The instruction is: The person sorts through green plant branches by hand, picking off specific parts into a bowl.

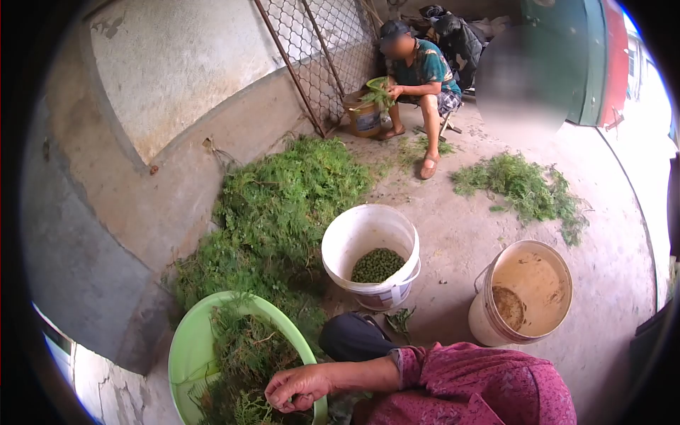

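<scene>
the right hand (pixel 297 388) hangs over the near rim of the green basin (pixel 185 333), below and to the left of the white bucket (pixel 333 237). its fingers are curled shut, knuckles up, pinching into the feathery sprigs (pixel 244 354) that fill the basin. whether a single stem or a small tuft sits inside the grip cannot be told. the left hand is out of view.

the white bucket holds a shallow layer of small green berries (pixel 378 265) at its bottom. a big heap of cut greenery (pixel 283 205) lies against the wall, left of and behind the bucket. to the right of the bucket stands a tan bucket (pixel 489 322) with a little dark matter inside. far behind the bucket another person (pixel 425 71) sits with a bunch of the same green stuff in hand, and a smaller pile (pixel 524 185) lies behind and to the right.

the sprigs look light, soft and springy, likely to tangle with one another and drag neighbours along when lifted. the leafy tips would probably tear or strip off under a hard pull, so the woodier stem low down seems the better place to grip, with the fingertips only. the berries look small, round and prone to roll or drop from a loose pinch.
</scene>
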